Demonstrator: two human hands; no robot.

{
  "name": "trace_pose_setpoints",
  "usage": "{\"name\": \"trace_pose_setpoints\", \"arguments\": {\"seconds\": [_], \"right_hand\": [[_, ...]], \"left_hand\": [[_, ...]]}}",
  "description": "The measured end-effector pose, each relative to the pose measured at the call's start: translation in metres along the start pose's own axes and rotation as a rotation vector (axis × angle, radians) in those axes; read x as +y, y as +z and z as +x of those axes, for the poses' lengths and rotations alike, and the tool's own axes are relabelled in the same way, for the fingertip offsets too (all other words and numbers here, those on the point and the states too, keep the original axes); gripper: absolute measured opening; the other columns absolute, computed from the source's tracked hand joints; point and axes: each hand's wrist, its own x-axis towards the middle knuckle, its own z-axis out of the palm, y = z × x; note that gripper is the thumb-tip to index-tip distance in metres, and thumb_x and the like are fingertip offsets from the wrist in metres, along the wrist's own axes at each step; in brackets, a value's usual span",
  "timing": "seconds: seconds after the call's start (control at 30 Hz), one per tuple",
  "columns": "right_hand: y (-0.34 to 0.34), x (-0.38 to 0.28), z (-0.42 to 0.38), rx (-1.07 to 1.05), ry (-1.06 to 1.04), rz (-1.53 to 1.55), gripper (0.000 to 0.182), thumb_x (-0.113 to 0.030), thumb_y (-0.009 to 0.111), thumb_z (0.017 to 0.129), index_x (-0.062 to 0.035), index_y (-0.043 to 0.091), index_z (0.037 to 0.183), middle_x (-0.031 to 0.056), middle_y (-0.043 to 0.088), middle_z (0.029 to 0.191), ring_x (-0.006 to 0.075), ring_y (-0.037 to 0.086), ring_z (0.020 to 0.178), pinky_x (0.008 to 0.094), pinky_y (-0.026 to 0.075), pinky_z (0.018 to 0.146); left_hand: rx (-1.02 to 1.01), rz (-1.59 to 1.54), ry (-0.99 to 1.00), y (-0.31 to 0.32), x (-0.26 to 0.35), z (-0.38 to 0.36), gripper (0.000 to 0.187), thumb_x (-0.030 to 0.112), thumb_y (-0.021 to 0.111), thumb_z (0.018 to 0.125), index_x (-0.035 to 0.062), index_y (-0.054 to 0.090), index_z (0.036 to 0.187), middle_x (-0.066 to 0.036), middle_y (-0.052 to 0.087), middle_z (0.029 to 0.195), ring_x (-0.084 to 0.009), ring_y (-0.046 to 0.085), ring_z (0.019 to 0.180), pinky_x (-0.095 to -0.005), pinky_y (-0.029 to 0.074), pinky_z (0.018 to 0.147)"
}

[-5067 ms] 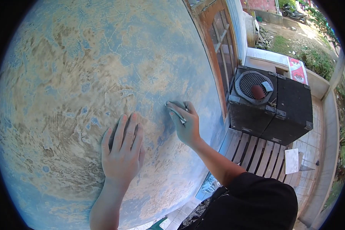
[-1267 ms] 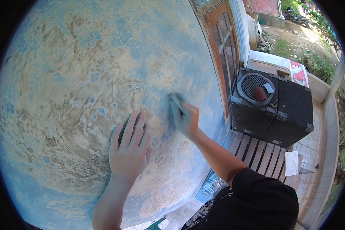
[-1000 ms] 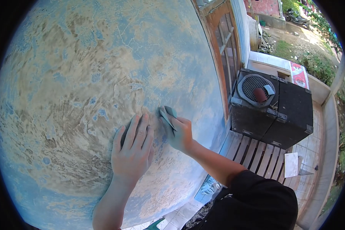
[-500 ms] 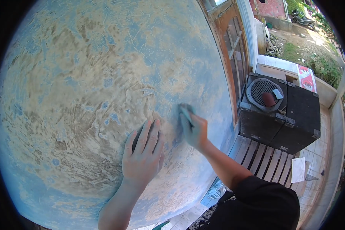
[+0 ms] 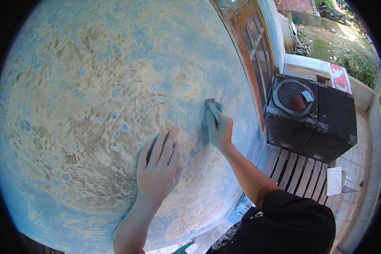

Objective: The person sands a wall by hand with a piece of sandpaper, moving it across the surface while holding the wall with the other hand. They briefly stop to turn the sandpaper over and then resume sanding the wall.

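My left hand [image 5: 158, 171] lies flat against a wall [image 5: 114, 97] of worn light-blue paint with pale and brown bare patches, its fingers stretched out and slightly spread. To its right, my right hand [image 5: 221, 132] is closed around a scraper [image 5: 213, 111] with a bluish-green handle. The dark, flat head of the scraper is against the painted surface, and part of the handle is hidden in my fingers. Fine cracks and flaked patches of paint surround both hands.
A wooden-framed door or window [image 5: 254, 55] borders the wall on the right. Beside it, a black speaker box [image 5: 334, 122] carries a round grille [image 5: 283, 95] with small items on it. A slatted wooden bench [image 5: 298, 173] is below, with a white sheet [image 5: 334, 181] nearby.
My right hand and the scraper have moved up and slightly right along the wall. My left hand stays in place on the wall, while the view has shifted a little.
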Motion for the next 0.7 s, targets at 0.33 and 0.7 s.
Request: {"name": "trace_pose_setpoints", "arguments": {"seconds": [0.33, 0.7], "right_hand": [[-0.007, -0.002, -0.043, -0.279, -0.205, 0.005, 0.026, -0.003, 0.069, 0.095, 0.0011, 0.072, 0.121, 0.0168, 0.077, 0.093, 0.0139, 0.069, 0.069, 0.0281, 0.053, 0.06], [-0.011, 0.004, -0.042, -0.327, -0.322, -0.005, 0.037, 0.004, 0.069, 0.09, -0.0013, 0.071, 0.127, 0.0202, 0.076, 0.101, 0.0259, 0.075, 0.081, 0.028, 0.057, 0.075]], "left_hand": [[0.083, 0.053, -0.142, -0.013, -0.008, 0.003, 0.032, 0.02, 0.065, 0.085, 0.0124, 0.069, 0.117, -0.007, 0.057, 0.149, -0.0256, 0.048, 0.143, -0.0492, 0.032, 0.115], [0.081, 0.034, -0.154, -0.013, -0.01, 0.0, 0.033, 0.019, 0.066, 0.084, 0.0131, 0.07, 0.116, -0.007, 0.056, 0.151, -0.0252, 0.047, 0.144, -0.0501, 0.03, 0.115]]}}
